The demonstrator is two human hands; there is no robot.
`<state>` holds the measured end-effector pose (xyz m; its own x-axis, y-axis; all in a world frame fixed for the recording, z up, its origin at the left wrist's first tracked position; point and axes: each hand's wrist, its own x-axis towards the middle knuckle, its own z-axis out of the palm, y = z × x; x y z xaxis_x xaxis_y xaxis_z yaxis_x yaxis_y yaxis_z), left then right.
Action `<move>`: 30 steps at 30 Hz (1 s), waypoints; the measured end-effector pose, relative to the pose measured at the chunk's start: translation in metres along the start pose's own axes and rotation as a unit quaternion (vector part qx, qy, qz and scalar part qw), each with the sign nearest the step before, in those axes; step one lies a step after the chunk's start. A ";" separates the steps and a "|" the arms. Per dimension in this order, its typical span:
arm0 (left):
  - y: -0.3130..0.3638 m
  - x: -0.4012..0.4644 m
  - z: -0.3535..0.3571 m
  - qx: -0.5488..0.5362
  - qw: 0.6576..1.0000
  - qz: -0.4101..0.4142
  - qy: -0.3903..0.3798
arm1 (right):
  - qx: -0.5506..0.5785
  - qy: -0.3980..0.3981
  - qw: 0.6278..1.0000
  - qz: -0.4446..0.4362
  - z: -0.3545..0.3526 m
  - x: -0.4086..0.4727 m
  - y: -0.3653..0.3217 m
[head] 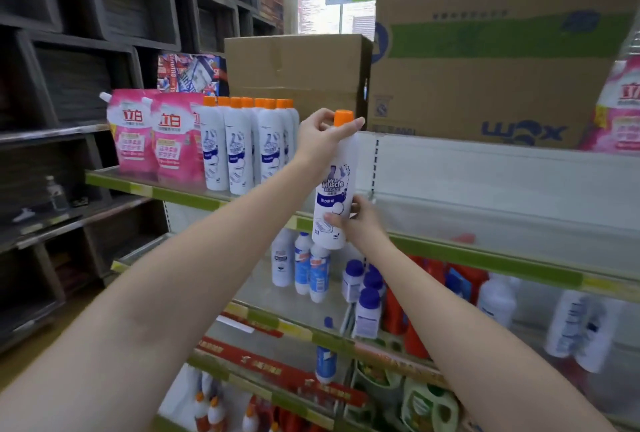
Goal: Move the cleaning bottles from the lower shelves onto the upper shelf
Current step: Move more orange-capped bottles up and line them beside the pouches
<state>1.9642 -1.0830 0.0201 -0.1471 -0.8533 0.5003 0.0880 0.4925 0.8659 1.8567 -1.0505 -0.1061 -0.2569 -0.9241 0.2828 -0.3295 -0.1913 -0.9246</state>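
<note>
A white cleaning bottle with an orange cap and a blue label hangs upright in front of the upper shelf. My left hand grips its neck just under the cap. My right hand holds its lower body from the right. Several matching orange-capped bottles stand in a row on the upper shelf, to the left of the held one. On the shelf below stand several white and blue bottles.
Pink refill pouches stand at the upper shelf's left end. Cardboard boxes sit on top behind. Blue-capped jars and red bottles fill the lower shelf's right. Dark wooden cubbies line the left wall.
</note>
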 end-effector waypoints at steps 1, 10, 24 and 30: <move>-0.001 0.012 -0.011 0.009 1.000 0.005 -0.002 | -0.004 0.005 1.000 -0.006 0.011 0.008 -0.005; -0.026 0.104 -0.097 0.084 0.995 0.046 0.029 | -0.065 0.015 0.997 -0.048 0.089 0.081 -0.038; -0.067 0.183 -0.161 0.385 0.919 0.087 -0.019 | -0.121 -0.051 0.991 0.003 0.167 0.177 -0.014; -0.060 0.204 -0.162 0.527 0.842 0.101 -0.053 | -0.170 -0.060 0.984 -0.004 0.176 0.205 -0.012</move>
<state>2.0884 -1.3138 0.0700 -0.3255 -0.7413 0.5870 -0.7933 0.5519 0.2570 1.9677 -1.2961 -0.0813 -0.1511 -0.9593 0.2386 -0.6208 -0.0958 -0.7781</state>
